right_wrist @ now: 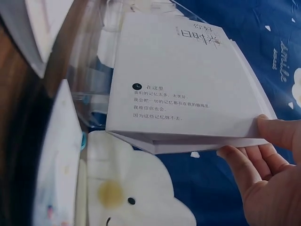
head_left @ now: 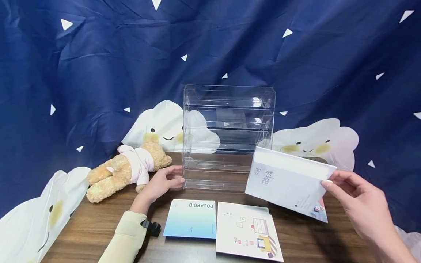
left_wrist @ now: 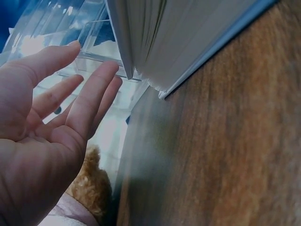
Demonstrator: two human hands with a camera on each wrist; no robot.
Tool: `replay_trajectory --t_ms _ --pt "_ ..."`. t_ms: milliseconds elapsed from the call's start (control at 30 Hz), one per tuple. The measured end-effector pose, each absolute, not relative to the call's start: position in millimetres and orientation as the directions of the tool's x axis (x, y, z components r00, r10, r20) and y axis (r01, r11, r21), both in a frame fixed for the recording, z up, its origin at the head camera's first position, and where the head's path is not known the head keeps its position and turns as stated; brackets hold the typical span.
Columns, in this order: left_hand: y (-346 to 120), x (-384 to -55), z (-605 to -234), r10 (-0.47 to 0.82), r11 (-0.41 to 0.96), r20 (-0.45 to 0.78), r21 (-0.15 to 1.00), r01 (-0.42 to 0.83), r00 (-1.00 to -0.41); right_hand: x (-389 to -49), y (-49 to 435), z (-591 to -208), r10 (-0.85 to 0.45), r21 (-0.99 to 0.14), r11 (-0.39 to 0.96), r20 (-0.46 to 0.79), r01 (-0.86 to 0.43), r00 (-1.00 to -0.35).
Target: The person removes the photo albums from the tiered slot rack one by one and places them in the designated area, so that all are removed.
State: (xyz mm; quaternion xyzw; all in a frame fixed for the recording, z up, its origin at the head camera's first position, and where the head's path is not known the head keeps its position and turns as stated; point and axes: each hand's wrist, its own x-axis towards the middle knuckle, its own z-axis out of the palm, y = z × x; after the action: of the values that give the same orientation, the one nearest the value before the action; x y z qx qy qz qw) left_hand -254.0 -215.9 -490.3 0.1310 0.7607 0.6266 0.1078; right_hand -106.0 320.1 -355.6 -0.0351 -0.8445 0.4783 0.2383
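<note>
My right hand (head_left: 360,201) pinches the corner of a white printed card box (head_left: 289,182), thumb on its face and fingers behind. The box is tilted above the table in front of a clear plastic tiered rack (head_left: 227,184); in the right wrist view a gap shows along its edge. My left hand (head_left: 161,184) is at the rack's lower left side, fingers loosely extended; in the left wrist view nothing lies in its palm. Nearer me lie a blue-and-white POLAROID booklet (head_left: 190,221) and a white illustrated booklet (head_left: 246,230).
A teddy bear (head_left: 113,171) in a pink top lies left of the rack. Partly hidden below the held box is another printed item (head_left: 322,202). Behind the wooden table (head_left: 315,241) hangs a dark blue curtain (head_left: 115,54) with white clouds.
</note>
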Motion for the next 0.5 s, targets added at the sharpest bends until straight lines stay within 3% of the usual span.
replay_trajectory --t_ms 200,400,500 --pt "-216.4 -254.4 -490.6 0.328 0.193 0.006 0.979 0.073 -0.945 -83.5 331.3 -373.1 0.309 -0.879 0.410 0.384 -0.242 -0.870" --pt "-216.1 -254.7 -489.3 0.334 0.191 0.011 0.978 0.080 -0.942 -61.9 345.8 -388.0 0.321 -0.832 0.510 0.419 -0.218 -0.849" --pt "-216.4 -254.5 -488.8 0.333 0.185 0.009 0.980 0.074 -0.943 -56.0 355.2 -400.9 0.278 -0.863 0.341 0.472 -0.373 -0.837"
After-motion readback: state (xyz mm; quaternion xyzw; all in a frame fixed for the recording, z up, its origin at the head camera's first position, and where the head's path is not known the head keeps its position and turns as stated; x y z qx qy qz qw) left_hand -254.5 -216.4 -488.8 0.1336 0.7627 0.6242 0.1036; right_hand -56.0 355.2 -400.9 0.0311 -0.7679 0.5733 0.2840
